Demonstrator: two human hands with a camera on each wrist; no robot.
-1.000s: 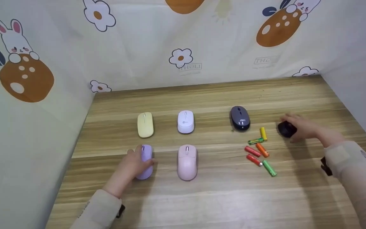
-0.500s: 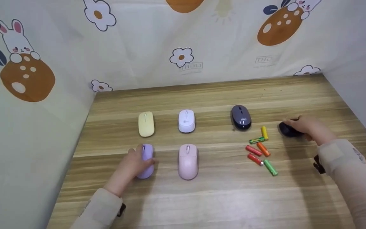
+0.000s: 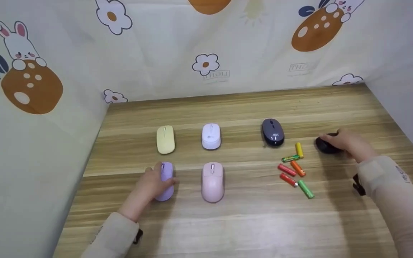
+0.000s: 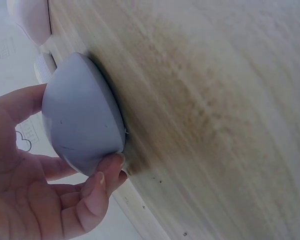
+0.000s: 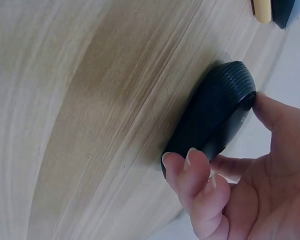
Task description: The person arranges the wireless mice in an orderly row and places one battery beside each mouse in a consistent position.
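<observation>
At the front left, my left hand [image 3: 150,183] grips a purple computer mouse [image 3: 168,171] lying on the wooden table. The left wrist view shows my thumb against one side of that mouse [image 4: 80,110] and fingertips around the other. Far to the right, my right hand [image 3: 351,141] holds a black computer mouse [image 3: 324,146], with part of it hidden by the hand. Seen from the right wrist, the black mouse [image 5: 210,112] has ridged sides. My thumb meets one end of it and curled fingertips press its other end, low by the tabletop.
A yellow mouse [image 3: 165,139], a white mouse [image 3: 211,137] and a dark grey mouse [image 3: 273,132] form a back row. Right of the purple mouse sits a pink mouse [image 3: 212,184]. Several coloured batteries, among them a green battery [image 3: 305,189], lie beside the black mouse. Patterned cloth [image 3: 156,53] walls the back.
My right hand has shifted its hold, the thumb now at the black mouse's left end, and the mouse has turned more sideways. My left hand stays on the purple mouse.
</observation>
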